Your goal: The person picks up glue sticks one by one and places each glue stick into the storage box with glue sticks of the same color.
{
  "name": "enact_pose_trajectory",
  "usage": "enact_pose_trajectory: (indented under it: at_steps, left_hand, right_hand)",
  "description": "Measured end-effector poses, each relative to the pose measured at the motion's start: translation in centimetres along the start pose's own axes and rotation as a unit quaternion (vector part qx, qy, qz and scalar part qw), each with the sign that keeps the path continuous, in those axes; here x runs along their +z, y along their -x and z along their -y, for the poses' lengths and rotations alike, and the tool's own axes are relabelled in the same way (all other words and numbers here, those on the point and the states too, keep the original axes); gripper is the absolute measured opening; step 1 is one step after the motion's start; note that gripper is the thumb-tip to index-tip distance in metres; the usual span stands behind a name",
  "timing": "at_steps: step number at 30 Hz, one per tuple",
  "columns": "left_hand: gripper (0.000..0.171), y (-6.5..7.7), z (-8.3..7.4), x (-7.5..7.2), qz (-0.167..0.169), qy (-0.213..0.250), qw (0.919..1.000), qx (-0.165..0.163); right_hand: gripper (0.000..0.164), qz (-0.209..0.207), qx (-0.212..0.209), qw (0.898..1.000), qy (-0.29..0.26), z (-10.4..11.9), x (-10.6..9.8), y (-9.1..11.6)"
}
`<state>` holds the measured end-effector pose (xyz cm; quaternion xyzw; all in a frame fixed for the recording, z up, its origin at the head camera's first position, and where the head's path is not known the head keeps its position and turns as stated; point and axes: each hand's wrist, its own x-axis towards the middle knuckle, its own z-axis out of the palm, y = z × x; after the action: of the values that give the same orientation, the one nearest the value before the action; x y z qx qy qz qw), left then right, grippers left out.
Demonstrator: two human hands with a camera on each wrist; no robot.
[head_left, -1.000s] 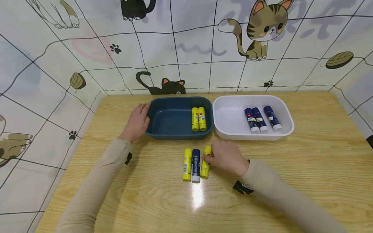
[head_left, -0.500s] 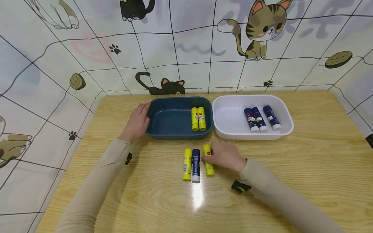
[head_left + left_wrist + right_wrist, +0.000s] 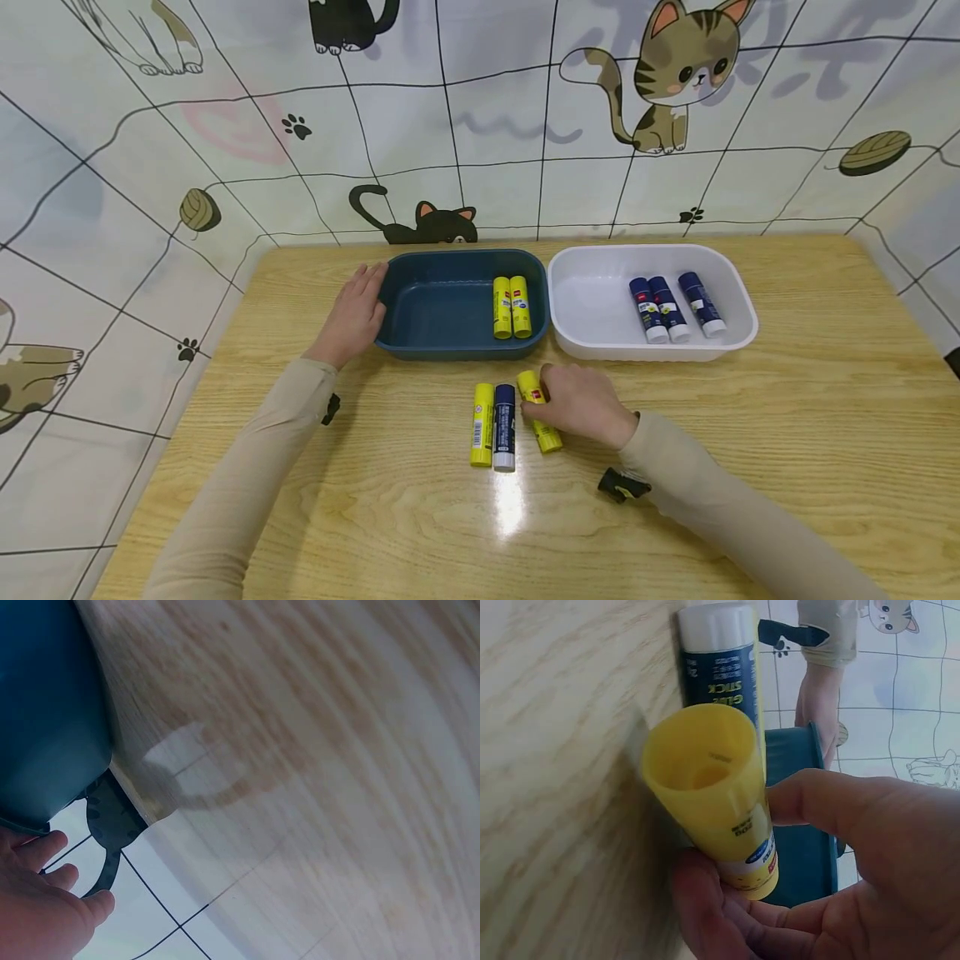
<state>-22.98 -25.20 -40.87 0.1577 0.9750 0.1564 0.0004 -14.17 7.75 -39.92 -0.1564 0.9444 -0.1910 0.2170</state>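
Observation:
My right hand (image 3: 585, 402) pinches a yellow glue stick (image 3: 545, 423) between thumb and fingers. In the right wrist view that glue stick (image 3: 709, 787) has its round hollow end towards the camera. Left of it on the table lie a navy glue stick with a white end (image 3: 505, 429) and another yellow glue stick (image 3: 482, 425), side by side. My left hand (image 3: 351, 315) rests against the left end of the dark teal bin (image 3: 450, 352), fingers fairly straight at its rim. The left wrist view shows those fingertips (image 3: 52, 844) by the rim.
Two yellow glue sticks (image 3: 512, 307) lie at the right end inside the teal bin. Beside it stands a white bin (image 3: 592, 337) holding three navy glue sticks (image 3: 675, 308). The wooden table (image 3: 390, 517) meets a cat-patterned wall covering (image 3: 495, 192) behind the bins.
The yellow glue stick in my right hand has swung, its near end moving right, away from the navy one. My left hand and both bins have stayed in place.

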Motion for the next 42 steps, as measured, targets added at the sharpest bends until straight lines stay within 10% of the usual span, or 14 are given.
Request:
enact_pose_trajectory:
  at_steps: [42]
  left_hand:
    - [0.056,-0.1,0.3,0.2,-0.002,-0.001,1.0000,0.000]
  right_hand:
    - [0.034,-0.030,-0.083,0.996,0.021,3.8,-3.2,1.2]
